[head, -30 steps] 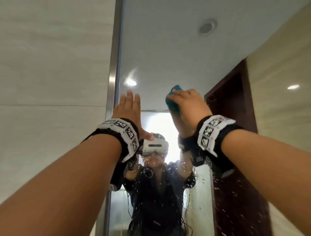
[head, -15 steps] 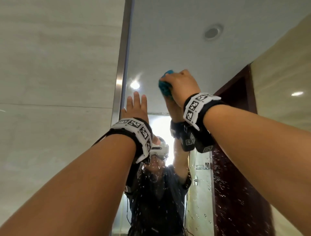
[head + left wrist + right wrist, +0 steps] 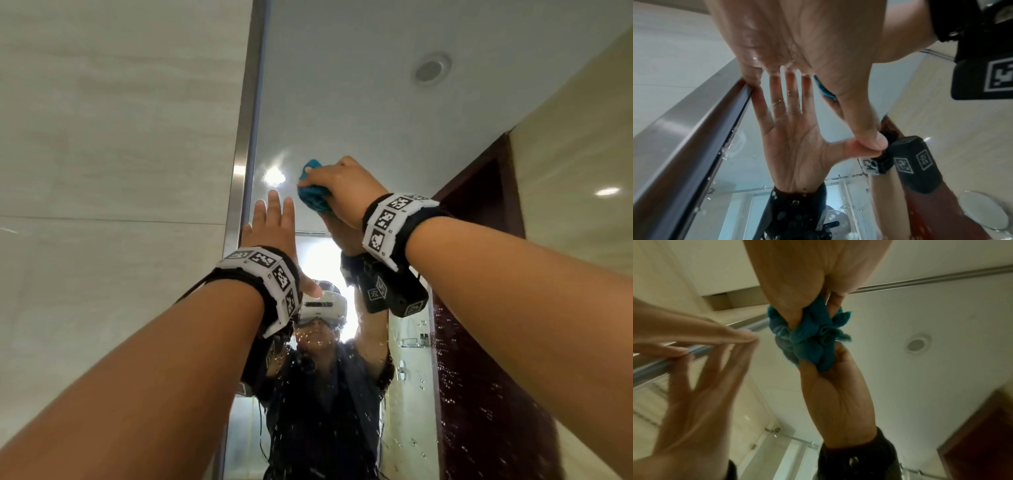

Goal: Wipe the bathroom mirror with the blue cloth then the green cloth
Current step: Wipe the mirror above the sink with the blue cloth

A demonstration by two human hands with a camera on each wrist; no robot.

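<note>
My right hand (image 3: 342, 183) grips a bunched blue cloth (image 3: 313, 193) and presses it against the upper part of the bathroom mirror (image 3: 342, 85), near its left edge. The right wrist view shows the blue cloth (image 3: 809, 324) crumpled between my curled fingers and meeting its own reflection. Just below and left of the cloth, my left hand (image 3: 274, 226) lies flat on the glass with straight fingers. In the left wrist view its fingertips (image 3: 774, 71) touch the mirror beside the frame, and a sliver of the blue cloth (image 3: 824, 91) shows. No green cloth is in view.
A metal frame strip (image 3: 245, 137) borders the mirror on the left, with a beige tiled wall (image 3: 120, 137) beyond it. Water drops (image 3: 479, 394) cover the lower glass. The mirror reflects a person with a headset, a dark door and ceiling lights.
My right hand has carried the blue cloth up and leftwards across the glass, closer to the left hand and the frame. The left hand stays flat on the mirror.
</note>
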